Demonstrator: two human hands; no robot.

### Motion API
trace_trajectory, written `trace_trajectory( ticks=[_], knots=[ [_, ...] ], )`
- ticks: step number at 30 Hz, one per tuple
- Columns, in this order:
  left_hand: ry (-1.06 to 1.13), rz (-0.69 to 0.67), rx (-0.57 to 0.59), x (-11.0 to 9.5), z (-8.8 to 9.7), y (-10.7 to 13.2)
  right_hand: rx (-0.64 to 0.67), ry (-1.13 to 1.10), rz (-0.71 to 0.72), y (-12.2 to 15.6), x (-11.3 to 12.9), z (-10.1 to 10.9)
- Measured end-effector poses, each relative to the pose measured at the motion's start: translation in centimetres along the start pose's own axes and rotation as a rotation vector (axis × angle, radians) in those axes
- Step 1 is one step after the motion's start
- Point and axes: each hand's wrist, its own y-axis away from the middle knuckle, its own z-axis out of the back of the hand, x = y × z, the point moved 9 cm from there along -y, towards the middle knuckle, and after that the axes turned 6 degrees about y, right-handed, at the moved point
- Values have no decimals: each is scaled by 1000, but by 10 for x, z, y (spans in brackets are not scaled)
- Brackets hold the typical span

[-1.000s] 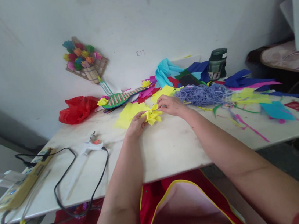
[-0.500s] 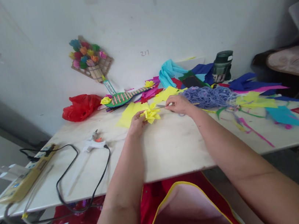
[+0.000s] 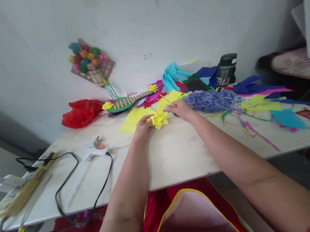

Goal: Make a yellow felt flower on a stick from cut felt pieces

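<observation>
My left hand (image 3: 144,126) pinches a yellow paper flower (image 3: 159,118) at its left side, fingers closed on its base. My right hand (image 3: 180,109) is just right of the flower, closed around a thin wooden stick (image 3: 168,100) that points up and to the left. A small dark loop shows beneath the right hand, perhaps a scissors handle; most of it is hidden. Behind the flower lies a sheet of yellow paper (image 3: 134,119). Close behind the right hand is a tangled heap of purple-blue yarn (image 3: 213,100).
A white glue gun (image 3: 96,152) with a black cord and a power strip (image 3: 23,188) lie at left. Behind are a red plastic bag (image 3: 82,112), a green guitar-shaped craft (image 3: 128,102) and a dark bottle (image 3: 227,69). Coloured paper scraps (image 3: 288,119) lie at right.
In my right hand the stick has swung from pointing right to pointing up-left, and the metal blade that pointed at the flower is out of sight. The left hand still holds the flower.
</observation>
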Motion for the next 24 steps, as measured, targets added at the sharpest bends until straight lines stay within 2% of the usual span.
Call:
trace_trajectory(
  ticks=[7,12,18,24],
  knots=[
    [-39,10,83,5,-14,3,-4,62,-48,-2,-9,-11],
    [10,51,124,8,-18,5,-39,124,-56,-2,-7,-9],
    [59,126,83,9,-16,5,-44,235,-8,-1,0,-9],
    [-41,69,38,5,-15,6,3,330,104,0,11,-19]
  ],
)
